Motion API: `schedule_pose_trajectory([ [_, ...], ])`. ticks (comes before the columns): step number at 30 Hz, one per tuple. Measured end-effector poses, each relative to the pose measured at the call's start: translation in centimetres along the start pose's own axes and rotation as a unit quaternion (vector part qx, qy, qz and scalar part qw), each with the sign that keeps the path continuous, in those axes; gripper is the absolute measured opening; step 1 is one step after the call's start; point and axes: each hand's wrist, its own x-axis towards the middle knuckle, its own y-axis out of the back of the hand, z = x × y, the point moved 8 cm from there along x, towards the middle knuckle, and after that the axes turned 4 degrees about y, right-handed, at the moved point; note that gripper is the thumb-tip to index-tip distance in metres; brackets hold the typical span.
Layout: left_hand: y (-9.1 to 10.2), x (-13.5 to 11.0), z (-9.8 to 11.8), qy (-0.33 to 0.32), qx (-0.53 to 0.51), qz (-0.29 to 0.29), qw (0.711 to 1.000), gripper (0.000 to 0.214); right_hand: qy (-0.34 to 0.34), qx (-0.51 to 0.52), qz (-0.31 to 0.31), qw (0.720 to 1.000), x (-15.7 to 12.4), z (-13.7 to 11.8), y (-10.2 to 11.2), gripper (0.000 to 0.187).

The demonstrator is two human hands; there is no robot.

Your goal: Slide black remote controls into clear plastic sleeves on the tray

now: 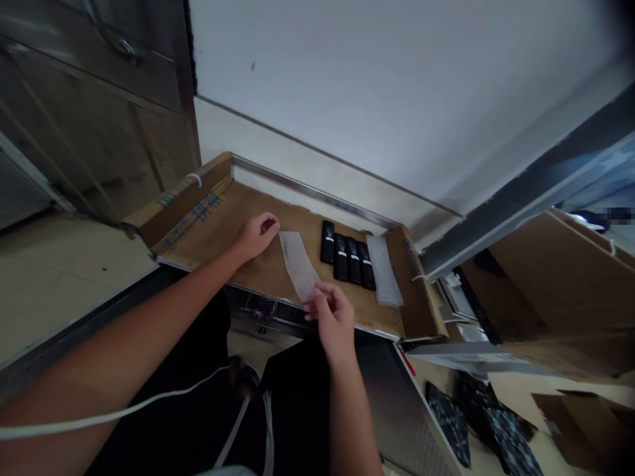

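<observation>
A translucent plastic sleeve lies on the cardboard-lined work surface. My left hand is curled, its fingertips pinching the sleeve's far end. My right hand pinches the sleeve's near end at the front edge of the surface. Several black remote controls lie side by side just right of the sleeve. A stack of more clear sleeves sits to the right of the remotes.
A white wall rises behind the surface, with a metal cabinet at the left. Cardboard boxes stand at the right. Dark patterned bags lie at the lower right. A white cable crosses my left arm.
</observation>
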Motion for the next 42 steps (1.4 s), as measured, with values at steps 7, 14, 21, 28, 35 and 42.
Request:
schedule_pose_trajectory([
  [7,-0.5,-1.3,2.6,-0.065,0.049,-0.067,0.994,0.021,0.046,-0.033,-0.095,0.994,9.8,0.8,-5.4,0.034],
  [14,-2.6,-2.4,4.1,-0.154,0.139,-0.147,0.967,0.027,0.11,-0.102,-0.089,0.985,10.8,0.6,-6.8,0.041],
  [21,-3.3,-2.9,4.7,-0.184,0.175,-0.179,0.951,0.014,0.1,-0.089,-0.079,0.988,11.2,0.8,-6.6,0.045],
  [28,-2.9,-2.5,3.7,-0.171,0.219,-0.128,0.952,0.011,0.21,-0.419,0.176,0.866,10.6,-2.9,-2.5,0.035],
  [35,-3.3,-2.2,3.5,-0.16,0.262,-0.127,0.943,0.004,0.173,-0.598,0.198,0.757,11.7,-2.6,-2.5,0.028],
  [42,-3.5,-2.0,3.4,-0.147,0.256,-0.141,0.945,0.007,0.182,-0.599,0.183,0.758,11.6,-2.2,-2.9,0.036],
])
